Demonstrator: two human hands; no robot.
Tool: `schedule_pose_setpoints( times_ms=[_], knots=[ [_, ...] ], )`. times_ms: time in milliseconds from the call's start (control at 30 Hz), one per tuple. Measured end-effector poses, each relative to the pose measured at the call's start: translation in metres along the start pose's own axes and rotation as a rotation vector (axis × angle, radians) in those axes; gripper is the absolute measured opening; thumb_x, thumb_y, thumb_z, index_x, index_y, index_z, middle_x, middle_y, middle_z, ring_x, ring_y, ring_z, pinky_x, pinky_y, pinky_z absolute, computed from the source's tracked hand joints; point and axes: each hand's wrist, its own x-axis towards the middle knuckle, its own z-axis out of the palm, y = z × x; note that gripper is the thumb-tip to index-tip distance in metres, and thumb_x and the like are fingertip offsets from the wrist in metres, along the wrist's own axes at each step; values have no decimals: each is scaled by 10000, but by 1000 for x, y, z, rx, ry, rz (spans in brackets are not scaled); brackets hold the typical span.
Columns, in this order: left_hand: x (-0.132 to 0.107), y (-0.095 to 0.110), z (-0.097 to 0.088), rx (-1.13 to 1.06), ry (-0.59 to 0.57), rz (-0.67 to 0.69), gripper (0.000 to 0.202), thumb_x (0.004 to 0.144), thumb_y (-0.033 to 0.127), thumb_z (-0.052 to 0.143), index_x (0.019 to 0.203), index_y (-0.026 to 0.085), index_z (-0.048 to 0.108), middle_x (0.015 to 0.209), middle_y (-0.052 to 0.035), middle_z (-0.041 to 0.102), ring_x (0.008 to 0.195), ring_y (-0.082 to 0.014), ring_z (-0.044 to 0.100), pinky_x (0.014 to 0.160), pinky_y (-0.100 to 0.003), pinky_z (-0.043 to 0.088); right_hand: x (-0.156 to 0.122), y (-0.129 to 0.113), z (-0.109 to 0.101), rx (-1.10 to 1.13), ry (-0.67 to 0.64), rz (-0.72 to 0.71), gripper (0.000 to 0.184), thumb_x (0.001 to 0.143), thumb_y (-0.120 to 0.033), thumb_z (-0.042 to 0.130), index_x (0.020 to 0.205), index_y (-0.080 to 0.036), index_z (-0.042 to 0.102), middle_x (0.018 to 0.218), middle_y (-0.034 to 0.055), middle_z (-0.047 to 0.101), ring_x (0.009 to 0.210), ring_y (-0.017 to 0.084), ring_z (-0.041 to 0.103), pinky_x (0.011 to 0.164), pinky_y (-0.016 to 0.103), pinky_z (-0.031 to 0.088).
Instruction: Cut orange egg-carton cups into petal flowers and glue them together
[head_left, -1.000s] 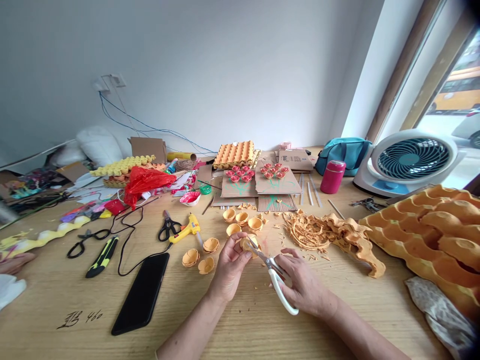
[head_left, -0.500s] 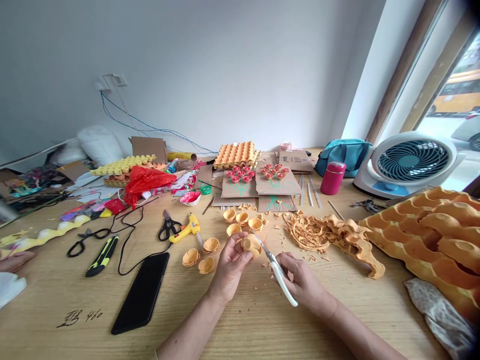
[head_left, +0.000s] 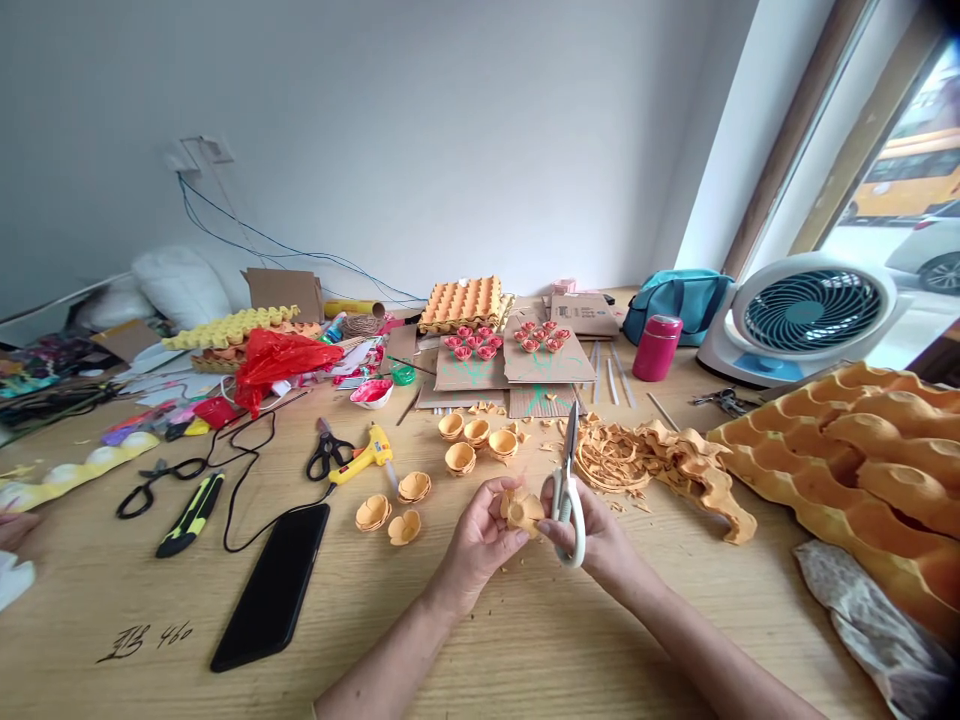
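Between the fingers of my left hand is an orange egg-carton cup with its rim cut into petals. My right hand is wrapped around white-handled scissors, whose blades point up and away from me. Its thumb and fingertips reach the right edge of the cup. Several cut cups stand in a cluster beyond my left hand, and more petal-shaped cups lie to its left. A heap of orange carton trimmings spreads behind my right hand.
A black phone, yellow glue gun, black scissors and utility knife lie on the left. Large orange egg trays crowd the right, below a fan. Cardboard with red flowers lies behind. Another person's hand shows far left.
The scissors have swung from the cup's edge to upright, their blades now away from it. My hands have come closer together, and the cup has turned and moved slightly right and nearer to me.
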Motion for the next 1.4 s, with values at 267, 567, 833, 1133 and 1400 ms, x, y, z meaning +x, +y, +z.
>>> schedule_pose_setpoints(
  times_ms=[267, 567, 833, 1133, 1400],
  knots=[
    [2, -1, -9, 8, -46, -104, 393, 762, 381, 785, 1070, 187, 636, 867, -31, 628, 783, -154, 568, 719, -268, 427, -7, 5, -4, -207, -120, -42, 266, 841, -370, 736, 920, -233, 522, 868, -11, 547, 825, 169, 524, 788, 307, 451],
    [7, 4, -16, 16, 60, 10, 331, 727, 264, 786, 1031, 186, 679, 873, -14, 633, 811, -150, 552, 752, -260, 422, 0, 2, -13, -529, -18, -95, 266, 917, -437, 582, 791, -216, 502, 769, -1, 542, 727, 173, 497, 694, 305, 413],
    [15, 8, -22, -110, 246, 23, 320, 641, 285, 862, 895, 146, 726, 818, -16, 669, 755, -124, 571, 762, -251, 464, -4, 5, -8, -865, -136, -97, 276, 939, -346, 531, 717, -219, 428, 668, -25, 516, 672, 162, 486, 734, 315, 397],
    [16, 4, -24, -137, 271, 40, 283, 633, 293, 884, 777, 143, 691, 737, 3, 652, 703, -104, 565, 721, -237, 474, -5, 6, -10, -1116, -166, -221, 97, 899, -260, 521, 816, -218, 491, 751, -5, 604, 701, 178, 580, 929, 410, 377],
    [15, 2, -25, -52, 209, 22, 243, 690, 301, 850, 803, 142, 704, 822, -23, 673, 804, -135, 573, 783, -264, 466, -5, 5, -9, -1153, -162, -254, 76, 911, -287, 526, 877, -220, 526, 812, 12, 630, 778, 200, 615, 961, 420, 361]
  ],
)
